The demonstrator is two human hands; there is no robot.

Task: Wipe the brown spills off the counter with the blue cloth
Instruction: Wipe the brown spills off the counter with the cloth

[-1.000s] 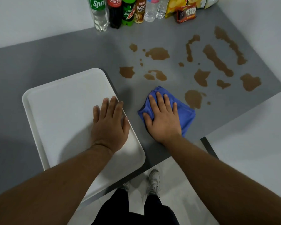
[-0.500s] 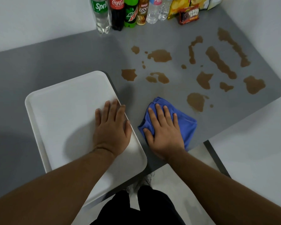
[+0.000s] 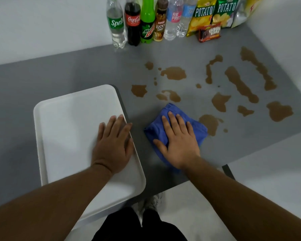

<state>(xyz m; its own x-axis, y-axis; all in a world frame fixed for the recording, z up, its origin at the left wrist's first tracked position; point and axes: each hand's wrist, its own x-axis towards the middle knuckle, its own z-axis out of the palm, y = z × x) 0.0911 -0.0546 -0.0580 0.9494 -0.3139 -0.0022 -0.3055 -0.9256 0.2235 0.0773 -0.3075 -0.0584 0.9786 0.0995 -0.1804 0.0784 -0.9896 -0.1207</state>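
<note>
The blue cloth (image 3: 197,130) lies bunched on the grey counter (image 3: 59,73), near its front edge. My right hand (image 3: 178,145) presses flat on top of the cloth, fingers spread and pointing away from me. The cloth's right edge touches the nearest of several brown spills (image 3: 209,123). More brown puddles spread beyond it, such as one (image 3: 174,73) at the middle and a long streak (image 3: 240,84) to the right. My left hand (image 3: 113,143) rests flat on the right side of a white tray (image 3: 68,127).
Several drink bottles (image 3: 132,23) stand in a row against the back wall, with potato chip bags (image 3: 203,14) and a small dark snack pack (image 3: 209,33) beside them. The tray overhangs the counter's front edge. My legs and shoes (image 3: 151,202) show below on the floor.
My right hand has pushed the blue cloth away from me, up to the nearest brown puddle. My left hand stays on the tray. The view has tilted up.
</note>
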